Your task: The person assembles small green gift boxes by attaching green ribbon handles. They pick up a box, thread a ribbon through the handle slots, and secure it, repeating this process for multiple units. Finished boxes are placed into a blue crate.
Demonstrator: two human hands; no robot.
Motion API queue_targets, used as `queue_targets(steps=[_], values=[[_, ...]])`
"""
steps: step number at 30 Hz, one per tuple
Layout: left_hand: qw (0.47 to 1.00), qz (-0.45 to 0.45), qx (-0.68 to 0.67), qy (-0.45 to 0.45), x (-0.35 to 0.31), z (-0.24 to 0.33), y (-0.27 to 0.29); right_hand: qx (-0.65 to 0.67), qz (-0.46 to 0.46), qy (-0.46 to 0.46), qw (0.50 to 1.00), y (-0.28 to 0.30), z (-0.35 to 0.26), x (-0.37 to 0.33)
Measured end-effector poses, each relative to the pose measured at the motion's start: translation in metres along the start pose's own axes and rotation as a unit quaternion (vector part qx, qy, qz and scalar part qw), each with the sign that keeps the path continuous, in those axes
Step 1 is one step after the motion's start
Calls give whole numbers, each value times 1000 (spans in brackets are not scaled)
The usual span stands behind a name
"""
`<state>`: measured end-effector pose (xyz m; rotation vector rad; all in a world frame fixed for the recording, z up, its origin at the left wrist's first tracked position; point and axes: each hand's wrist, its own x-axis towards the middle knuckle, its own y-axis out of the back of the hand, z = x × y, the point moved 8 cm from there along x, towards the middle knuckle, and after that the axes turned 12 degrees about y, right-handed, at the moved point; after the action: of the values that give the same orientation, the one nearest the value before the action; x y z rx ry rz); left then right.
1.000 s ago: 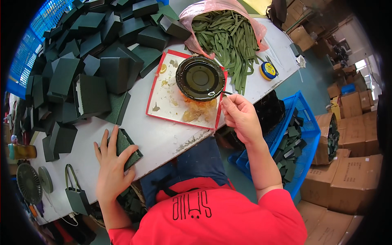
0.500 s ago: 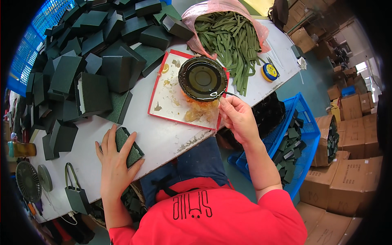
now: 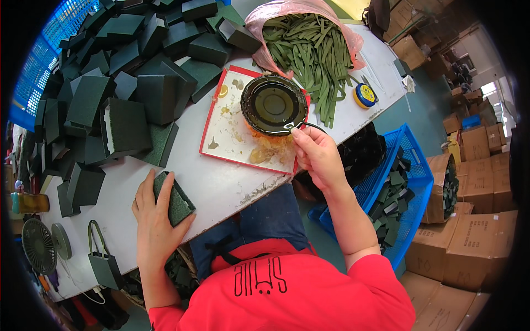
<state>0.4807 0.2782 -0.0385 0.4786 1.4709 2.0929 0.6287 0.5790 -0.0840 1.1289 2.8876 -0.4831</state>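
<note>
My left hand rests at the table's near edge, gripping a small dark green box with the fingers along one side and the thumb at its near end. At the pot's near-right rim, my right hand is closed in a pinch; what sits between the fingertips is too small to make out. The round black pot holds a dark, glossy liquid, with amber drips below it. Under it lies a white, red-edged tray, stained with dried spots. A black cord runs just behind my right fingers.
Many dark green boxes are heaped at the left. Green ribbon strips spill from a pink bag behind the pot. A round yellow-and-blue tin stands at right. Blue crates hold green pieces. A small handled box and fan are near left.
My left fingers have drawn together to the side of the box, baring more of its top. My right fingertips have shifted slightly up and left along the pot's rim.
</note>
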Motion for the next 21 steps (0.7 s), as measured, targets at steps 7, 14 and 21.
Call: queue_targets(steps=[7, 14, 21], values=[[995, 21, -94, 7, 1, -7, 1, 17, 30, 30, 999, 4, -8, -11], [965, -21, -213, -148, 8, 38, 15, -33, -151, -17, 988, -50, -9, -58], [929, -72, -267, -247, 17, 69, 14, -72, -264, -144, 951, -95, 13, -84]])
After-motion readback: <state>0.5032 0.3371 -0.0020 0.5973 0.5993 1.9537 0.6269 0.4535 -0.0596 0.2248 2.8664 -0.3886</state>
